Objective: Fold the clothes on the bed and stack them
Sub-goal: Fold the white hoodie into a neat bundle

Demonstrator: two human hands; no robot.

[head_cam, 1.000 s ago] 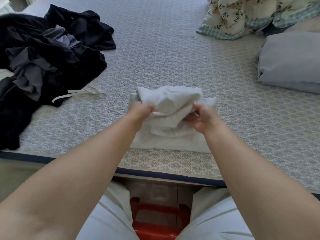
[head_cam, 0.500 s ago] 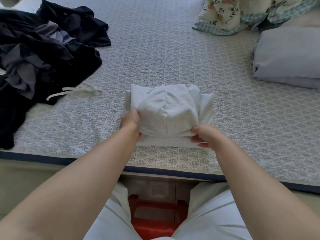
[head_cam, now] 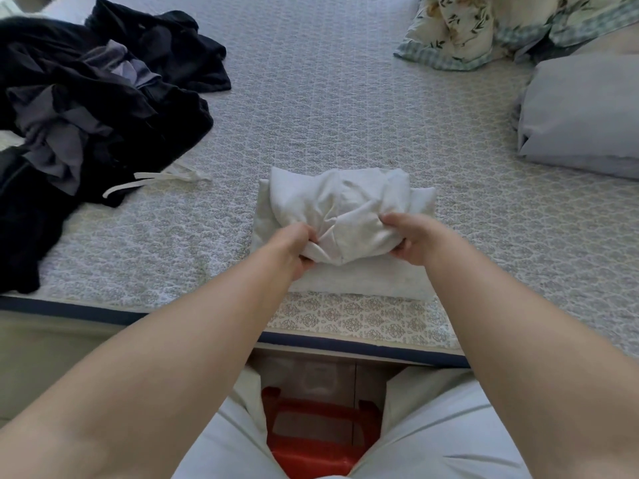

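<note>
soft matt white cloth bundle (head_cam: 340, 216), textured quilted bed cover (head_cam: 345, 108), glossy red plastic stool (head_cam: 318, 440)

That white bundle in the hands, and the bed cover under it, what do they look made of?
White garment: looks like soft, matte knit cotton or fleece; it bunches into rounded creases where the left hand and right hand grip it. Bed cover: apparently a quilted woven fabric, with a raised repeating pattern and no sheen. Exact fibres can't be told.

White folded garment (head_cam: 345, 209) bunched near the bed (head_cam: 345, 98) edge.
</note>
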